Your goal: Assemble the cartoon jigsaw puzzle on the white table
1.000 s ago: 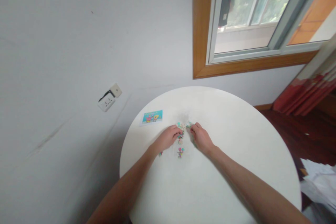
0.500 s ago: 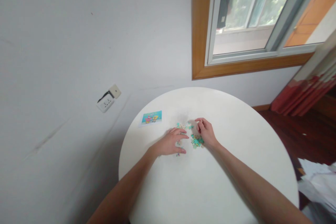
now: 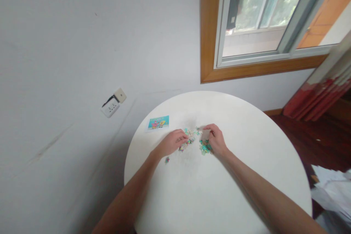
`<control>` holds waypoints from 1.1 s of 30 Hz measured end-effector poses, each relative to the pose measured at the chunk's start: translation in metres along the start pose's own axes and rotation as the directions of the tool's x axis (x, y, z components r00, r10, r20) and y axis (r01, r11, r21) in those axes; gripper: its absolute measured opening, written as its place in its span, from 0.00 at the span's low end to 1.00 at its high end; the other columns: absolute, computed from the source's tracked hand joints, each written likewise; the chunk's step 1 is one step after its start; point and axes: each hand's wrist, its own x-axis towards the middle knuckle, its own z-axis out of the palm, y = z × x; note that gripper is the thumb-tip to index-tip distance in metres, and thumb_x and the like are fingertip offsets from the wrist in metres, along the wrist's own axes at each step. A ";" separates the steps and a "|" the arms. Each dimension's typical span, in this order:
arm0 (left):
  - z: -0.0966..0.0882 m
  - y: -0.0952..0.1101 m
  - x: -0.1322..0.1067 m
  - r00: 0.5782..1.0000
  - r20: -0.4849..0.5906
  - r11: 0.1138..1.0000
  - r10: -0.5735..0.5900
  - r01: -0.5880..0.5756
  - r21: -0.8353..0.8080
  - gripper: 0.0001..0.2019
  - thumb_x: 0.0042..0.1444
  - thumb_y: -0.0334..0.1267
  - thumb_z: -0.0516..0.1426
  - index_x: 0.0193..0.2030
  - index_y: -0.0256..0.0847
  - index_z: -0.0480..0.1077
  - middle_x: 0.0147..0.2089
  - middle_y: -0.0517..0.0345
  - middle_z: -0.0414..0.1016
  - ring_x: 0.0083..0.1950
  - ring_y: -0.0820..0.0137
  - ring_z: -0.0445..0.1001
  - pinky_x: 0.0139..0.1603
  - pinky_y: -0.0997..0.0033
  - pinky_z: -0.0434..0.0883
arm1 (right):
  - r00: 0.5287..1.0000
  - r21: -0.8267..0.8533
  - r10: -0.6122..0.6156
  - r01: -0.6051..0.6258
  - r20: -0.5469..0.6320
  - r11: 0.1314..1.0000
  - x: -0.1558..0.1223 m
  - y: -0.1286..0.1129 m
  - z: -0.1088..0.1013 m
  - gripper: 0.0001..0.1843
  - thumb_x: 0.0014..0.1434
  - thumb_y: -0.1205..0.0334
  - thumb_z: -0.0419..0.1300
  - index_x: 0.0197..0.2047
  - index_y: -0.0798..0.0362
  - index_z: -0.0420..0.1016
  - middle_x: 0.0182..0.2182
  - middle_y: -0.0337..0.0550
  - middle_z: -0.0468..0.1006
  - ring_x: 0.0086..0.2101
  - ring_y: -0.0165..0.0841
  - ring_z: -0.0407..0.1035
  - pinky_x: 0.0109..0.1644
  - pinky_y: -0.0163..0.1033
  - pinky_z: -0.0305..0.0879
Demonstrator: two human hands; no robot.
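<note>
Small jigsaw pieces lie loose on the round white table (image 3: 219, 197). A mixed-colour pile (image 3: 189, 141) spreads beside the fingertips of my left hand (image 3: 173, 141). Those fingers are bent and drawn together at the pile's edge; whatever they pinch is too small to make out. My right hand (image 3: 217, 140) rests over the right side of a green heap of pieces (image 3: 204, 147). Its forefinger reaches left toward a few pale pieces (image 3: 197, 131), with the thumb apart from it and nothing visible between them. The other right fingers are partly hidden.
A picture card (image 3: 158, 122) with two cartoon figures lies at the table's left rear. A small cluster of pieces (image 3: 167, 160) sits apart near my left forearm. Behind the table are a wall with a socket (image 3: 110, 107) and a wood-framed window (image 3: 207, 44). White papers (image 3: 333, 186) lie at right.
My left hand has drawn back up and left, its spread fingers coming together and uncovering the mixed pile. My right forefinger and thumb have parted; that hand has barely shifted.
</note>
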 end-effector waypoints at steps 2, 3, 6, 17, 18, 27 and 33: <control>-0.007 -0.002 -0.005 0.993 0.115 0.999 0.022 -0.025 0.022 0.14 0.55 0.45 0.65 0.47 0.43 0.77 0.46 0.54 0.75 0.50 0.63 0.72 0.54 0.66 0.67 | 1.000 -0.038 -0.001 0.000 -0.017 0.999 0.000 0.000 0.000 0.20 0.48 0.71 0.46 0.37 0.51 0.76 0.38 0.46 0.78 0.45 0.38 0.69 0.53 0.48 0.65; -0.009 -0.004 -0.006 0.985 0.173 0.999 0.021 -0.026 0.028 0.17 0.51 0.43 0.67 0.47 0.43 0.76 0.46 0.54 0.75 0.49 0.64 0.72 0.53 0.66 0.67 | 1.000 -0.050 0.005 -0.006 -0.020 0.999 0.000 0.000 0.000 0.19 0.49 0.70 0.46 0.36 0.51 0.76 0.38 0.46 0.77 0.44 0.39 0.69 0.53 0.48 0.65; -0.011 -0.008 -0.010 0.967 0.255 1.000 -0.015 0.014 0.005 0.11 0.54 0.38 0.64 0.44 0.41 0.77 0.43 0.55 0.74 0.42 0.68 0.73 0.45 0.71 0.69 | 1.000 -0.074 0.031 -0.031 -0.008 0.997 0.000 0.000 0.000 0.17 0.52 0.69 0.46 0.35 0.51 0.75 0.36 0.46 0.77 0.42 0.39 0.69 0.51 0.47 0.65; -0.008 -0.017 -0.006 0.992 0.025 0.983 -0.126 0.128 -0.131 0.09 0.59 0.34 0.57 0.42 0.37 0.77 0.41 0.53 0.80 0.41 0.69 0.76 0.44 0.71 0.72 | 0.999 -0.098 0.040 -0.039 0.001 0.994 0.000 -0.002 -0.003 0.15 0.54 0.68 0.47 0.34 0.52 0.75 0.34 0.45 0.76 0.40 0.38 0.69 0.48 0.46 0.66; -0.005 -0.017 -0.005 0.991 -0.002 0.979 -0.136 0.134 -0.154 0.09 0.58 0.34 0.57 0.42 0.37 0.77 0.41 0.53 0.80 0.40 0.69 0.76 0.44 0.71 0.72 | 0.999 -0.103 0.032 -0.032 0.000 0.994 -0.001 -0.005 -0.004 0.14 0.54 0.68 0.47 0.34 0.52 0.75 0.34 0.45 0.76 0.40 0.38 0.69 0.48 0.46 0.66; 0.031 0.007 0.009 0.970 -0.172 0.800 -0.171 0.035 -0.599 0.11 0.54 0.39 0.64 0.42 0.35 0.74 0.41 0.51 0.78 0.43 0.68 0.77 0.49 0.68 0.74 | 0.961 0.043 -0.092 0.084 0.262 0.996 -0.024 -0.045 0.015 0.09 0.62 0.59 0.58 0.38 0.52 0.78 0.31 0.42 0.78 0.32 0.33 0.67 0.39 0.37 0.62; 0.030 0.006 0.010 0.965 -0.141 0.764 -0.222 0.082 -0.641 0.14 0.53 0.42 0.66 0.41 0.35 0.74 0.41 0.50 0.79 0.43 0.67 0.78 0.50 0.66 0.74 | 0.943 0.217 0.010 -0.087 0.333 0.972 -0.025 -0.035 0.020 0.10 0.61 0.58 0.58 0.33 0.54 0.77 0.25 0.39 0.75 0.27 0.30 0.64 0.32 0.35 0.58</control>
